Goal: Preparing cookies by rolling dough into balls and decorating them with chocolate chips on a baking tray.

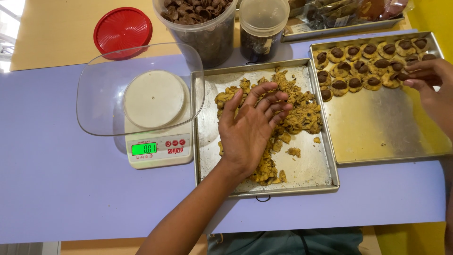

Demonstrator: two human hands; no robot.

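Right, head view, the only one I have; my left hand (252,127) lies palm-down on the crumbly cookie dough (288,113) heaped in the middle tray (306,177), fingers spread and slightly curled into the pile, pressing or gathering rather than closed round a lump; whether any dough is pinched underneath I cannot tell. My right hand (432,82) is at the far-right edge over the second tray (377,137), fingers loosely bent with the tips touching the last of the formed cookies (361,66) in the rows, each topped with a dark chocolate piece; it seems to be setting or adjusting one, nothing clearly gripped.

Risks as I judge them: dough is loose and crumbly, with bits already scattered near the tray's rim; a careless scoop could push crumbs over the edge onto the purple table (61,189); the right fingers sit close among tightly packed cookies, so a nudge could knock a topping off or squash a neighbour; the clear bowl (101,89) sits on the small scale (158,148) just beside the dough tray and overhangs it, so a swing of my left forearm could tip it; the tub of chocolate pieces (203,28) and the smaller jar (262,28) stand close behind the tray; the red lid (122,29) lies well apart.
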